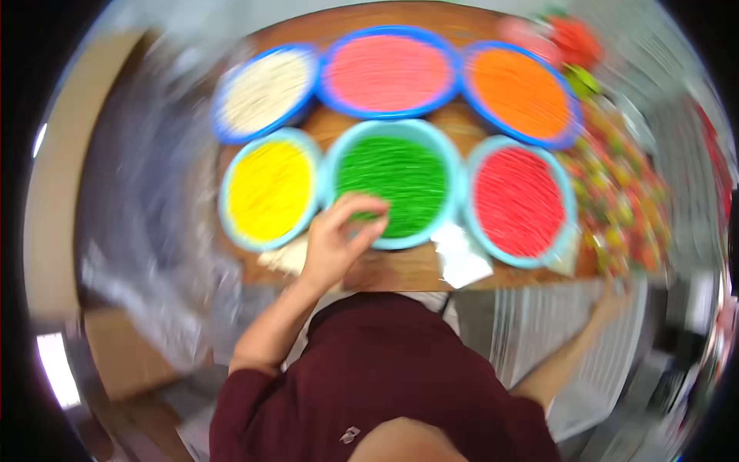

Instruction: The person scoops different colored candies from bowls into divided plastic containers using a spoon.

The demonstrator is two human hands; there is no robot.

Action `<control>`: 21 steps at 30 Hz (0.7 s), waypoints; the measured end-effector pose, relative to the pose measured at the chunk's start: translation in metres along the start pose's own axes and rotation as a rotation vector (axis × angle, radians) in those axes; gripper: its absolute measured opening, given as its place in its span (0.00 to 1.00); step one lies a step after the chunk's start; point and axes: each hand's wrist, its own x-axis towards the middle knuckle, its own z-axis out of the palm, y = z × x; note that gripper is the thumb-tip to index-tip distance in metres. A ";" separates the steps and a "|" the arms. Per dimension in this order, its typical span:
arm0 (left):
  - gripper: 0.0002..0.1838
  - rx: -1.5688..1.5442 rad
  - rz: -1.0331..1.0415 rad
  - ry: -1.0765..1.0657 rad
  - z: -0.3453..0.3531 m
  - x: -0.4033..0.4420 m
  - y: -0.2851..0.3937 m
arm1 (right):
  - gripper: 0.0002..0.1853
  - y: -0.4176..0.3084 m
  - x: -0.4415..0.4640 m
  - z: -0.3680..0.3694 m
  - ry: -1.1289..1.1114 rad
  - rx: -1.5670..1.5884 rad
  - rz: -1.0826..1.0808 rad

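My left hand is over the near left rim of a light-blue bowl that holds thin green strands. Its thumb and fingers curve together in a pinch; anything between the tips is too small or blurred to make out. To its left is a light-blue bowl of yellow strands. Pale pieces lie on the table beside my wrist. My right hand is low by the table's right front corner, near a clear bag of multicoloured pieces. Motion smears its fingers.
Behind stand blue bowls of cream, pink and orange strands. Red strands fill a bowl at right. A small clear packet lies at the wooden table's front. Clear plastic lines an open carton at left; a white crate stands below right.
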 end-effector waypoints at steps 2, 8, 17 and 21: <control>0.13 0.186 0.068 0.334 -0.047 0.008 0.002 | 0.37 0.016 0.000 -0.004 0.162 -0.314 -0.037; 0.21 0.978 0.005 1.074 -0.276 0.027 -0.063 | 0.24 -0.074 -0.023 -0.010 -0.068 0.181 -0.065; 0.17 1.604 -0.593 1.106 -0.453 0.006 -0.175 | 0.22 -0.186 -0.050 0.011 -0.277 0.376 -0.369; 0.18 1.760 -0.831 0.873 -0.434 0.018 -0.139 | 0.21 -0.234 -0.086 0.038 -0.474 0.466 -0.253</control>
